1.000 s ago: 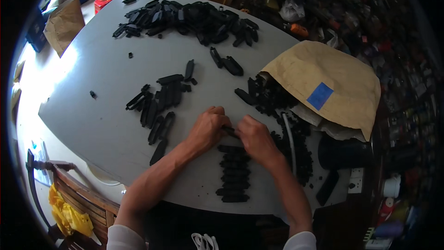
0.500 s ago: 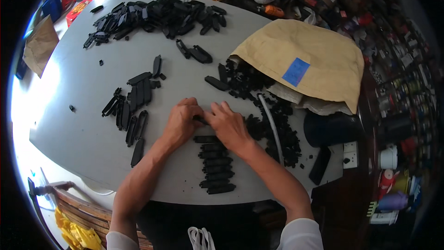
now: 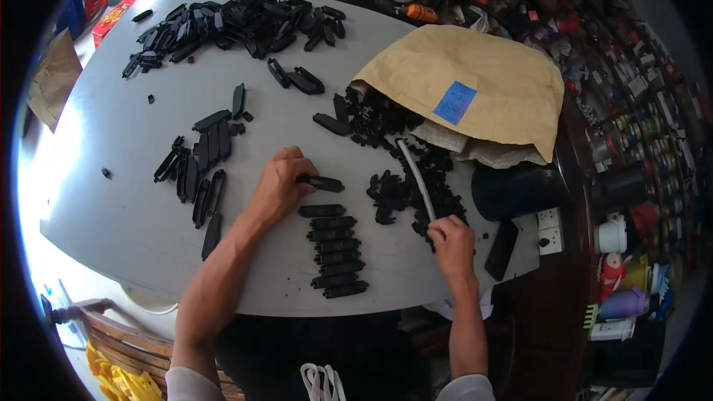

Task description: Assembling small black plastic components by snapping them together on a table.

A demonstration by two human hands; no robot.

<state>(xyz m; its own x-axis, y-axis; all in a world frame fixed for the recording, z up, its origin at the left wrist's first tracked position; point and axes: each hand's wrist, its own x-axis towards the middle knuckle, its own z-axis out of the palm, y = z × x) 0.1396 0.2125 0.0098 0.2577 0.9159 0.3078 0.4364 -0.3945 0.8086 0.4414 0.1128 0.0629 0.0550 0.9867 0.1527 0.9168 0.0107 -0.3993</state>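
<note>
My left hand point(image 3: 278, 186) rests on the grey table point(image 3: 111, 200), fingers curled around one end of a long black plastic piece point(image 3: 321, 183), which lies flat and points to my right; the grip is a pinch between thumb and fingers. Just below that piece, a column of similar black pieces point(image 3: 333, 251) lies in a neat stack of rows, each parallel to the next, running toward the table's near edge. My right hand point(image 3: 450, 241) sits well apart from the left, at the lower edge of a loose heap of small black parts point(image 3: 405, 178); its fingers are bunched together over the parts, but I cannot tell whether anything is actually caught between them. A white rod point(image 3: 416, 178) lies slanted across that heap, its lower end near my right hand. The heap spills from the mouth of a tan paper bag point(image 3: 475, 82) with a blue square label point(image 3: 454, 102). To my left, a group of long black shells point(image 3: 199, 167) lies roughly side by side, and a larger pile of black shells point(image 3: 230, 22) covers the far side of the table. A black cylindrical container point(image 3: 520, 191) stands just right of the heap.
</note>
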